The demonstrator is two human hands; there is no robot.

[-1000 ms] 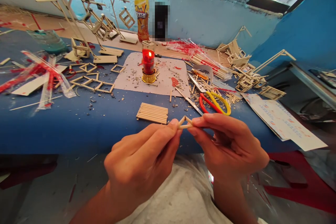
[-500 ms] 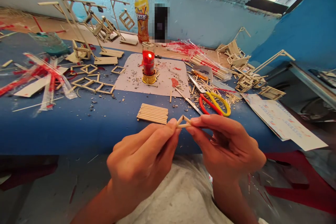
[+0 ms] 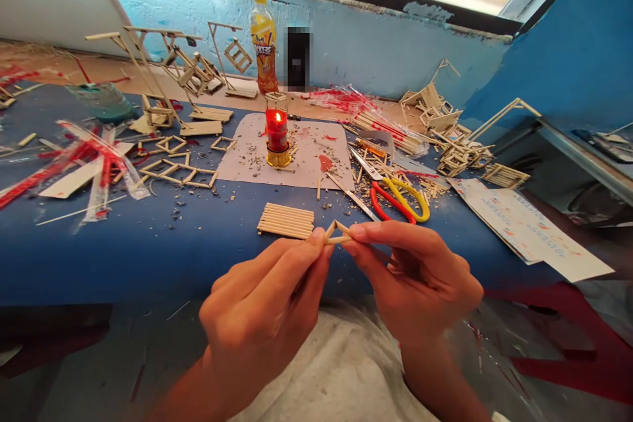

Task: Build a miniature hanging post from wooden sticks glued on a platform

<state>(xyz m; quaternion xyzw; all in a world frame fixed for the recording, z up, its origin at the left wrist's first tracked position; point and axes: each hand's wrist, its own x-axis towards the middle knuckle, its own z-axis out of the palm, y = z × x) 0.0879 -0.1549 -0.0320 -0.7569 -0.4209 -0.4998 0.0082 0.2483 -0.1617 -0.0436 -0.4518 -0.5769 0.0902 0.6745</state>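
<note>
Between both hands is a small triangle of thin wooden sticks (image 3: 338,239), its peak pointing away from me. My left hand (image 3: 270,297) pinches its left corner with thumb and finger. The right corner is pinched by my right hand (image 3: 415,277). Just beyond my left fingertips a flat raft of sticks (image 3: 285,220) lies on the blue table (image 3: 123,257). Scissors (image 3: 399,199) with red and yellow handles rest beyond my right hand. Farther off, a lit red candle (image 3: 277,128) stands in a gold holder on a piece of cardboard (image 3: 237,168).
Stick frames (image 3: 178,171) and small stick models (image 3: 198,72) stand at the left, with more models (image 3: 459,145) at the right. A drink bottle (image 3: 263,46) is by the wall. Plastic-wrapped sticks (image 3: 390,132), stick scraps and paper sheets (image 3: 529,231) lie around.
The view has tilted up slightly and shifted, so the scene sits a little lower. Both hands keep their pinch on the stick triangle, with little other movement.
</note>
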